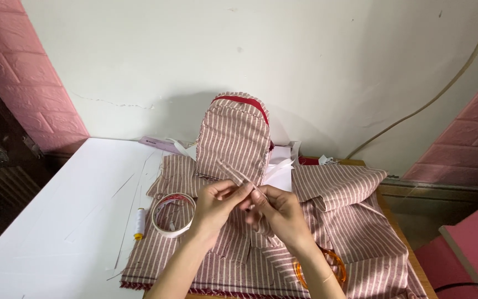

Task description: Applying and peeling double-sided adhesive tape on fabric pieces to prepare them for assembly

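Grip: left hand (217, 202) and right hand (278, 213) both pinched shut on thin strip (238, 174), above striped cloth (355, 221). Tape roll (173, 215), spool (139, 223) left on desk (56, 221).

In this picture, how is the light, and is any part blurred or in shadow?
Head view: soft, even light, no glare; the striped bag casts a faint shadow on the wall behind it; left hand and right hand look slightly soft; the white table is bright, almost washed out.
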